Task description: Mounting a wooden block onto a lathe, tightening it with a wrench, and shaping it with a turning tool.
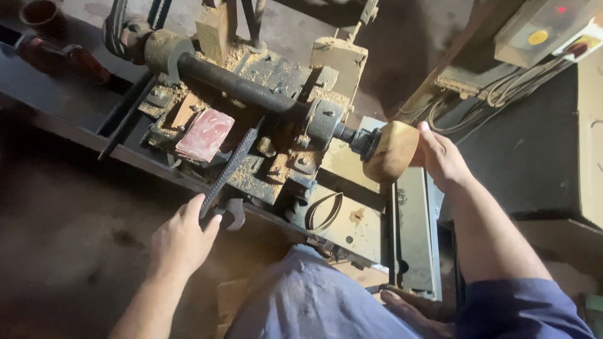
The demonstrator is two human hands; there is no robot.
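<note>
Wood lathe (pixel 276 125), old, caked w/ sawdust, seen from above. A round pale wood block (pixel 392 150) sits on the spindle end, right of the machine's middle, in front of the dark shaft (pixel 239 88).

Right hand (pixel 443 157): fingers bent round the far side of the block, thumb up top, palm against it. It cups the block rather than pinches it; can't tell how hard it presses.

Left hand (pixel 182 242): closed round the lower end of a long ridged metal bar (pixel 229 169), prob. a rasp or threaded rod. The bar runs up diagonally over the lathe bed toward a pinkish sheet of sandpaper (pixel 206 134).

Handling, as a judgement: the block looks solid, stiff, fairly light for its bulk, w/ a smooth rounded surface, so likely a bit slippery and dusty. Best hold is round the widest part w/ a full palm, as the right hand has it, not at the edge near the spindle. The bar looks heavy and rigid; the ridges give good grip, and the low end is the natural hold.

Also around: a control box (pixel 546 31) w/ loose cables (pixel 496 100) top right, a metal loop (pixel 323 212) lying on the flat plate near the block.
</note>
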